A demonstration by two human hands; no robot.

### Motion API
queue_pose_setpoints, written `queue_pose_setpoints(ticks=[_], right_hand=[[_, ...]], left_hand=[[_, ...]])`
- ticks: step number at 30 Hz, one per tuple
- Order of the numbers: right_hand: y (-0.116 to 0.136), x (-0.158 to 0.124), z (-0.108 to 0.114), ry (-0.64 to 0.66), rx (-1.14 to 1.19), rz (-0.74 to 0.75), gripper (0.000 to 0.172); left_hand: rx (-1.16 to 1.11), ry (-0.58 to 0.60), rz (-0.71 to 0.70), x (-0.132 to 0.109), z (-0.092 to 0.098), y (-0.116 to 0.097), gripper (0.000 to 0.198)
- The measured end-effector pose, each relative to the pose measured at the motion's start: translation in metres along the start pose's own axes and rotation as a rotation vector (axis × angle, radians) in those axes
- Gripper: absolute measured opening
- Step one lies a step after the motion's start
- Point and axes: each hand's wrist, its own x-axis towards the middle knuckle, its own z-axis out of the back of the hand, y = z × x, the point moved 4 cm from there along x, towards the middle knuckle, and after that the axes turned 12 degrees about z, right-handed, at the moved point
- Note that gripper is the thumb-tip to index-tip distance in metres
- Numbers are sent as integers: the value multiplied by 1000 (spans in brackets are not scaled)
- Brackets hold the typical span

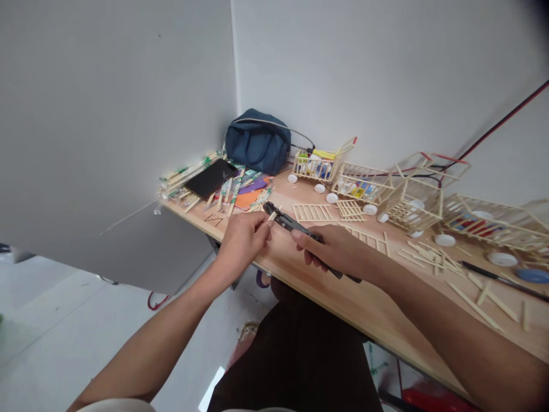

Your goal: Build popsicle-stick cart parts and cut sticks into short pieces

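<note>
My right hand (337, 249) is closed round the handles of black cutting pliers (286, 220), whose jaws point left over the wooden table (351, 300). My left hand (243, 239) pinches a short piece of wooden stick (271, 216) and holds it right at the pliers' jaws. Both hands hover near the table's front edge. Flat ladder-like stick frames (315, 212) lie just behind the pliers.
A dark blue bag (257, 143) sits in the corner against the white walls. Stick-built baskets (403, 197) holding coloured items line the back. White caps (445, 240), loose sticks (472, 303), coloured paper (251, 194) and a black tool (497, 278) lie about.
</note>
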Motion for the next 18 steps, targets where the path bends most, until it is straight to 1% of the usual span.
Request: queue_pose_setpoints(ticks=[4, 8, 11, 15, 18], right_hand=[[-1, 10, -1, 19, -33, 15, 63], [-3, 19, -3, 30, 0, 32, 63], [0, 22, -5, 31, -7, 64, 62], [9, 21, -6, -1, -147, 81, 57], [12, 22, -7, -33, -259, 128, 53]], left_hand=[[224, -137, -85, -2, 3, 2, 30], [437, -211, -65, -1, 1, 8, 28], [588, -261, -74, 0, -2, 13, 25], [705, -317, -100, -1, -5, 18, 21], [754, -331, -103, -3, -7, 20, 20]])
